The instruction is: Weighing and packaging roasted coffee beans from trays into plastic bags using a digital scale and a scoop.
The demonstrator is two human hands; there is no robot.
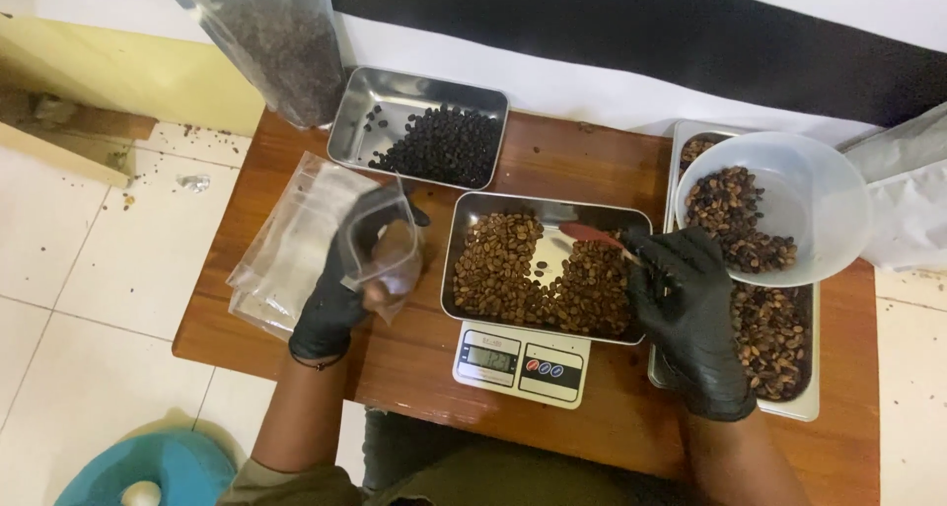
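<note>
- Left hand (340, 294), black glove, has its grip clamped on a small clear zip bag (387, 254), at about 9 o'clock from the scale tray.
- Right hand (691, 314) pinches a red scoop (590, 233) over the brown coffee beans (513, 269) in the steel tray (552, 210) on the digital scale (521, 363).
- Dark beans tray (395, 97) sits at 11 o'clock on the bench (552, 161); plastic bowl (819, 200) at 2.

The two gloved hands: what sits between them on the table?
In the head view, between the left hand and the right hand sits a steel tray of brown coffee beans atop a small scale.
</note>
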